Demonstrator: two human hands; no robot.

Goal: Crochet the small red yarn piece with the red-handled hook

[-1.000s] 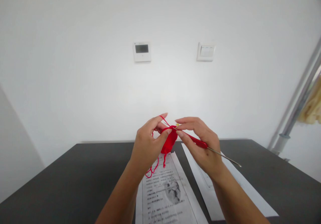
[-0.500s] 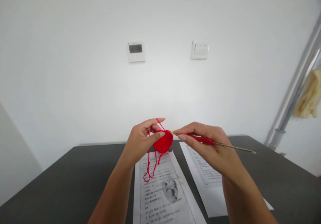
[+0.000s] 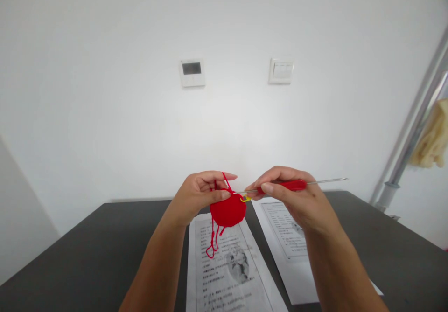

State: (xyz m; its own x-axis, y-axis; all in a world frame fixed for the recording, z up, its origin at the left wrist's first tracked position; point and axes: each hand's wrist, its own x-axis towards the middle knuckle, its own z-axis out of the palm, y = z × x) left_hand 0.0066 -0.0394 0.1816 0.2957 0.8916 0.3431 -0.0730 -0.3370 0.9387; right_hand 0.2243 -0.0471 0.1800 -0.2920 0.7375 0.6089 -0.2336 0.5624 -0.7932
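Observation:
A round red crochet piece (image 3: 228, 211) hangs from the pinch of my left hand (image 3: 199, 191), whose thumb presses on its top edge. Red yarn (image 3: 225, 179) passes over the left forefinger, and loose strands dangle below the fingers. My right hand (image 3: 293, 193) grips a crochet hook (image 3: 293, 185) by its red handle, thumb and fingers closed round it. The hook's thin metal tip reaches left to the top edge of the crochet piece, touching the yarn there. A small yellow stitch marker (image 3: 246, 199) sits on the piece's right edge, just below the hook.
Two printed sheets lie on the dark table: one paper (image 3: 224, 274) under the hands, another paper (image 3: 297, 274) to its right. A thermostat (image 3: 192, 73) and a light switch (image 3: 281, 72) are on the white wall behind. A metal pipe (image 3: 406, 149) slants at the right.
The crochet piece has turned to show more of its face, and the yellow marker is now plainer. The hook has tilted, its back end rising. My left hand has shifted slightly right.

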